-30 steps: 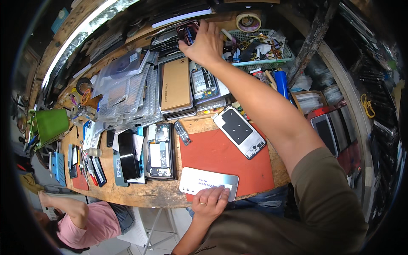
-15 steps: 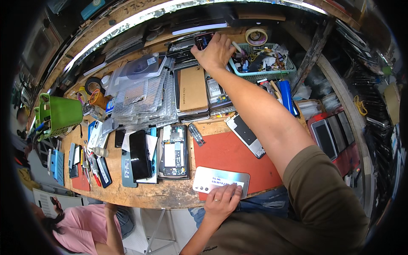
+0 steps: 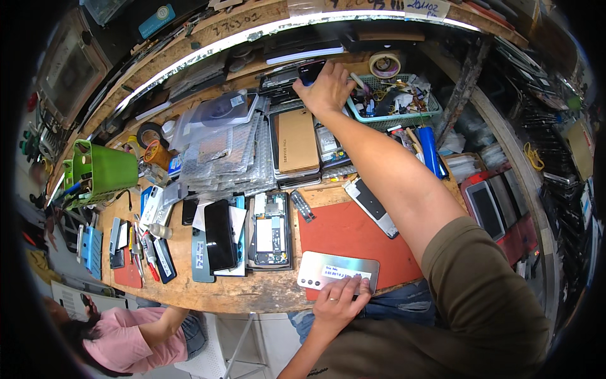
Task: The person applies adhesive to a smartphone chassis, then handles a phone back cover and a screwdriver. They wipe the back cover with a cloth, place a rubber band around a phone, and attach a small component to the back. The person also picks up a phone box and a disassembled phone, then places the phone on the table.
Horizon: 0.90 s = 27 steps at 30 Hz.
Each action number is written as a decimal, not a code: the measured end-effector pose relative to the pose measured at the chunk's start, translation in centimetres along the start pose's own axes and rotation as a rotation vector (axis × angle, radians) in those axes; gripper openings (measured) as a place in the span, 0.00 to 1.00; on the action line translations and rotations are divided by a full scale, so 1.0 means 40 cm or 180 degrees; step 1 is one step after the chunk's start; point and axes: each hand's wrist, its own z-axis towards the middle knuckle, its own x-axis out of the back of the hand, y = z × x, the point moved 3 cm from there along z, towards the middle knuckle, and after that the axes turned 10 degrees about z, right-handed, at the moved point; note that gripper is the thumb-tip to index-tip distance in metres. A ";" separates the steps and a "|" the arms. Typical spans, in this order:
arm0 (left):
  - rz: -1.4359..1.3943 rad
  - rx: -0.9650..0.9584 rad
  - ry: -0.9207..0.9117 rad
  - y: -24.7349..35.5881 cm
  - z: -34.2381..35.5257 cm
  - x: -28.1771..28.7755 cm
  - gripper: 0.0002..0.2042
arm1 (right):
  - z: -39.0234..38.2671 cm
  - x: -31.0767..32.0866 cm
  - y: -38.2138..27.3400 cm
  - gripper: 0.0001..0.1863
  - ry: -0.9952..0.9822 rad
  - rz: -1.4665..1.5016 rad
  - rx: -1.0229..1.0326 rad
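Note:
My left hand (image 3: 338,302) is on a silver phone back (image 3: 309,265) with a white handwritten label at the orange mat's front edge; its bent fingers press on the lower right part. My right hand (image 3: 329,88) reaches to the back of the bench, thumb and fingers around a dark phone (image 3: 309,72) over a stack of dark devices (image 3: 274,85). My right forearm passes above an opened white phone part (image 3: 366,202) on the orange mat (image 3: 328,228). An opened phone (image 3: 269,230) lies left of the mat, beside a black phone (image 3: 219,235).
A mint basket of small parts (image 3: 394,95), bubble-wrap sleeves (image 3: 214,151), a brown box (image 3: 298,142), a green basket (image 3: 108,165) and tools (image 3: 139,252) crowd the bench (image 3: 202,294). A co-worker in pink (image 3: 120,335) is at lower left. A wooden post (image 3: 464,91) stands right.
The view has shifted, with the scene sliding right and more of the upper shelf showing. Both my hands keep their holds. The co-worker's raised arm has come down toward the bench edge.

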 end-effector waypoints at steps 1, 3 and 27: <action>-0.0004 0.0006 -0.0004 0.000 0.000 0.001 0.07 | 0.000 0.001 0.000 0.48 -0.0014 0.0004 -0.0011; 0.0001 -0.0004 -0.0053 0.000 0.002 0.002 0.07 | 0.002 0.003 0.000 0.48 -0.0031 -0.0006 -0.0017; 0.0262 -0.0058 -0.0077 0.002 -0.001 0.002 0.06 | 0.058 -0.029 0.277 0.20 -0.2311 0.1355 0.0196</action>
